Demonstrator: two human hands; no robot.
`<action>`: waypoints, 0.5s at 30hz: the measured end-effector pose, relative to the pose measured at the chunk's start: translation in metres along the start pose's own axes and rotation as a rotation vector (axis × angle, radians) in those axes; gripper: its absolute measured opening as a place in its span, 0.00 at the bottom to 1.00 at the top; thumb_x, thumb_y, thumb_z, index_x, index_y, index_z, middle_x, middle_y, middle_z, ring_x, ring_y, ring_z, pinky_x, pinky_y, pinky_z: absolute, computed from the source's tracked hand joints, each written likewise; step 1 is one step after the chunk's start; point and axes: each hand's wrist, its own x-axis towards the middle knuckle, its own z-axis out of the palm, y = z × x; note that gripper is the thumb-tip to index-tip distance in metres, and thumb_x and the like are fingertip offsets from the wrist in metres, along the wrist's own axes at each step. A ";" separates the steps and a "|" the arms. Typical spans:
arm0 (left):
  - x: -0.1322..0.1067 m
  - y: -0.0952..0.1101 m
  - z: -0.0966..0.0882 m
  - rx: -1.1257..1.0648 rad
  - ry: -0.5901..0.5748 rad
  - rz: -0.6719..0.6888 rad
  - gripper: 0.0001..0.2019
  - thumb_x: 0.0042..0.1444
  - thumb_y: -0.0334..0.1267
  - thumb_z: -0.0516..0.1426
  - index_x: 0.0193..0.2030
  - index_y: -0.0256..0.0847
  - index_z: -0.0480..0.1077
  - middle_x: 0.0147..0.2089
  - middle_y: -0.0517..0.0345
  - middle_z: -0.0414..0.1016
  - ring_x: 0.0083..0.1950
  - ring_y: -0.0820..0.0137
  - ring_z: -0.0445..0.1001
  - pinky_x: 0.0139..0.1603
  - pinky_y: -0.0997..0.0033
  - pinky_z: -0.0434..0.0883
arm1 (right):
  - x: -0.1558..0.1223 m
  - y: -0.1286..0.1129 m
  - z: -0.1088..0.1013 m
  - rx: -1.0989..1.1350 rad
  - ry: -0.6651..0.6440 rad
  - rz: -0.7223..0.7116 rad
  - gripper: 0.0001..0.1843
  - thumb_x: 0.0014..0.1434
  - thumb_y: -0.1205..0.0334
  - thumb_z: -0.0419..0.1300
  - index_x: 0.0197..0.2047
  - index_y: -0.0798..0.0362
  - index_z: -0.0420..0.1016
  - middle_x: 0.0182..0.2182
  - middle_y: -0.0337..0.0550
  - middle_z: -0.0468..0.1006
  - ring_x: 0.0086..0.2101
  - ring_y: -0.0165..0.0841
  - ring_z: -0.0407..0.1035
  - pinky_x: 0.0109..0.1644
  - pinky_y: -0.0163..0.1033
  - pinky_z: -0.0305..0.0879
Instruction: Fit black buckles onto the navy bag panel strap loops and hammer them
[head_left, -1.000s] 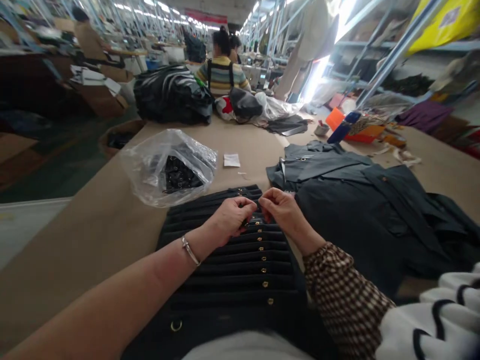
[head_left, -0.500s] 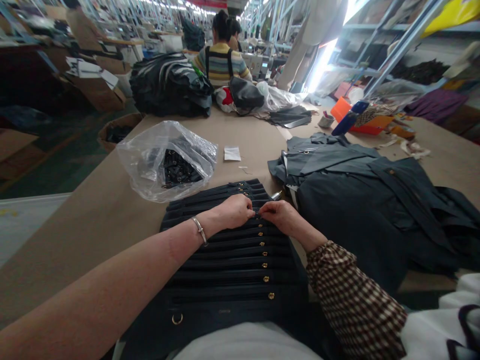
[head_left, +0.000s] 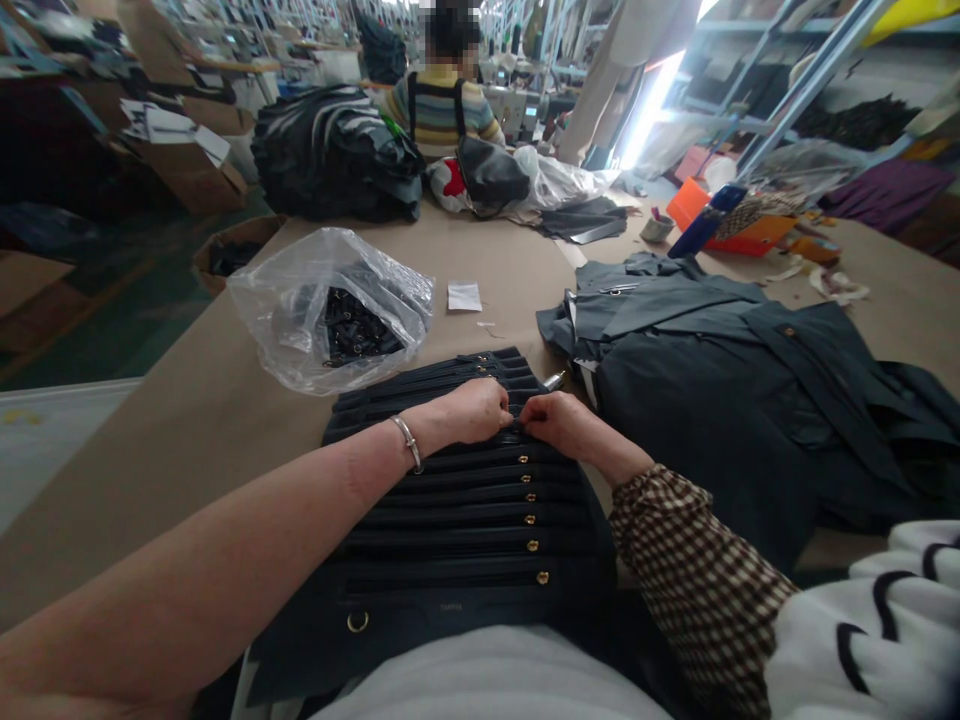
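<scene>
Overlapping dark panels (head_left: 450, 545) lie in a fanned stack before me, each with a zipper and most showing a gold zipper pull (head_left: 532, 546) near the right end. The front panel carries a gold D-shaped ring (head_left: 358, 622). My left hand (head_left: 480, 410), with a silver bangle at the wrist, pinches a zipper partway up the stack. Close on its right, my right hand (head_left: 559, 420) pinches the same zipper's right end. Both hands are closed, and their fingers hide most of the pull there. A small shiny metal piece (head_left: 554, 381) lies just beyond my right hand.
A clear plastic bag (head_left: 277, 310) of black pieces with metal rings sits at left. Dark cut fabric (head_left: 697, 400) is heaped at right. Farther back are a bundle of dark pieces (head_left: 330, 150), an orange box (head_left: 757, 240) and a seated person (head_left: 442, 110).
Both hands stay together at the zippers, over nearly the same spot. The view has tilted slightly, and one fewer gold pull shows below the hands.
</scene>
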 end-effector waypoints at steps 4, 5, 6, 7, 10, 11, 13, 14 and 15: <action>0.000 -0.003 0.002 0.003 0.004 0.014 0.08 0.51 0.35 0.55 0.28 0.37 0.75 0.23 0.59 0.70 0.24 0.74 0.62 0.27 0.73 0.57 | 0.001 -0.002 0.001 -0.002 0.026 -0.061 0.08 0.40 0.66 0.60 0.20 0.40 0.72 0.16 0.27 0.73 0.23 0.32 0.63 0.32 0.40 0.55; 0.000 -0.004 0.003 0.001 0.011 0.013 0.08 0.51 0.35 0.55 0.28 0.37 0.74 0.23 0.59 0.70 0.24 0.74 0.62 0.27 0.73 0.57 | 0.001 -0.002 0.002 -0.009 0.034 -0.066 0.08 0.40 0.67 0.60 0.20 0.40 0.72 0.16 0.28 0.73 0.24 0.32 0.63 0.32 0.40 0.55; 0.000 -0.006 0.004 -0.001 0.020 0.010 0.07 0.51 0.34 0.55 0.27 0.37 0.74 0.23 0.58 0.70 0.24 0.73 0.62 0.28 0.72 0.58 | 0.002 -0.002 0.003 -0.024 0.037 -0.061 0.08 0.41 0.67 0.60 0.20 0.41 0.72 0.17 0.28 0.73 0.24 0.32 0.63 0.33 0.40 0.55; 0.001 -0.008 0.005 -0.004 0.030 0.006 0.07 0.50 0.34 0.55 0.26 0.37 0.74 0.23 0.58 0.69 0.24 0.73 0.61 0.28 0.72 0.58 | 0.002 -0.002 0.004 -0.050 0.036 -0.046 0.08 0.42 0.67 0.60 0.20 0.42 0.71 0.17 0.29 0.73 0.25 0.32 0.63 0.34 0.40 0.55; -0.001 -0.015 0.005 -0.025 0.058 -0.011 0.05 0.47 0.32 0.56 0.24 0.38 0.72 0.22 0.58 0.69 0.24 0.73 0.61 0.28 0.72 0.58 | 0.002 -0.003 0.005 -0.146 0.024 -0.005 0.08 0.44 0.68 0.60 0.20 0.43 0.71 0.19 0.29 0.74 0.26 0.32 0.64 0.33 0.39 0.55; -0.002 -0.017 0.004 -0.038 0.064 -0.018 0.05 0.46 0.31 0.56 0.23 0.38 0.72 0.22 0.59 0.68 0.24 0.73 0.61 0.28 0.72 0.58 | 0.002 -0.003 0.004 -0.169 0.021 -0.005 0.09 0.44 0.69 0.60 0.20 0.44 0.70 0.19 0.29 0.74 0.25 0.31 0.64 0.32 0.38 0.55; -0.005 -0.021 0.001 -0.078 0.077 -0.034 0.05 0.46 0.32 0.58 0.22 0.38 0.71 0.21 0.60 0.67 0.24 0.75 0.61 0.27 0.73 0.58 | 0.001 -0.006 0.001 -0.193 0.026 -0.035 0.10 0.43 0.70 0.61 0.19 0.45 0.70 0.18 0.29 0.73 0.24 0.30 0.63 0.30 0.37 0.55; -0.007 -0.022 -0.001 -0.108 0.081 -0.042 0.05 0.47 0.33 0.58 0.22 0.37 0.70 0.20 0.61 0.66 0.23 0.75 0.61 0.26 0.74 0.58 | 0.000 -0.009 -0.001 -0.194 0.048 -0.058 0.10 0.44 0.71 0.61 0.19 0.45 0.70 0.18 0.30 0.72 0.23 0.30 0.62 0.29 0.37 0.55; -0.010 -0.022 -0.003 -0.141 0.084 -0.051 0.06 0.48 0.35 0.58 0.23 0.37 0.70 0.20 0.62 0.65 0.22 0.76 0.61 0.25 0.75 0.58 | -0.002 -0.012 -0.002 -0.188 0.085 -0.081 0.10 0.45 0.71 0.61 0.20 0.46 0.70 0.18 0.31 0.72 0.23 0.29 0.62 0.29 0.36 0.55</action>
